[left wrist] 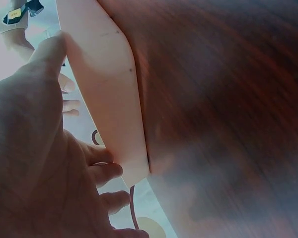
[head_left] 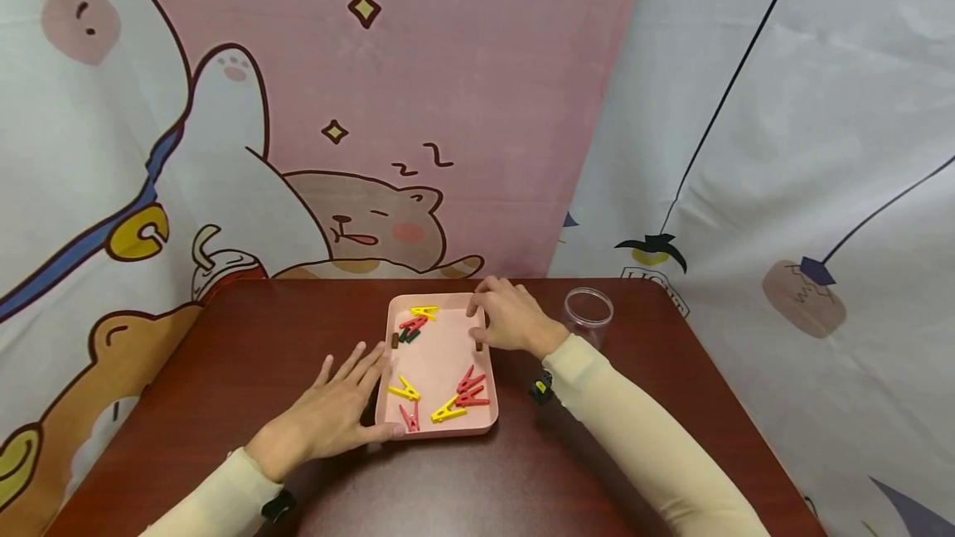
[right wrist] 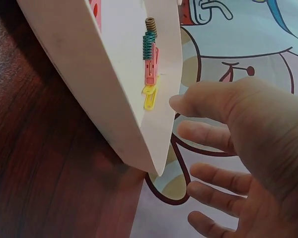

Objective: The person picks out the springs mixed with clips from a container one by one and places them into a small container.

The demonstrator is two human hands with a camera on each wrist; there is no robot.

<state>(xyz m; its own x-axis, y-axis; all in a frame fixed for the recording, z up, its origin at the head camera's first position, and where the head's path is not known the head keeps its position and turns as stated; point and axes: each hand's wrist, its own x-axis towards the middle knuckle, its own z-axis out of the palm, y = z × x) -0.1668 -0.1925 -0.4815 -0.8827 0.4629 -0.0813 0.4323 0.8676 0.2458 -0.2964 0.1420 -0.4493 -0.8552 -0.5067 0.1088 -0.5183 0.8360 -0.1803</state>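
A pink tray [head_left: 440, 359] lies on the table. My left hand [head_left: 336, 408] rests along its left side, fingers spread and straight, the thumb at the front left corner. Over the tray's far right rim is my right hand [head_left: 515, 317], with loosely bent fingers and nothing visible between them. Near its thumb sits a small brown coil [head_left: 479, 345]. At the far left of the tray lie a yellow clothespin [head_left: 424, 312], a red clothespin [head_left: 414, 325], green springs [right wrist: 148, 44] and a brown spring [right wrist: 150, 25]. Red clothespins [head_left: 472, 397] and yellow clothespins [head_left: 448, 411] lie in the near half.
A clear round jar [head_left: 588, 309] stands at the far right of the tray, partly behind the right forearm. The dark wooden table [head_left: 298, 313] ends at a printed cloth backdrop [head_left: 477, 106] with cartoon animals.
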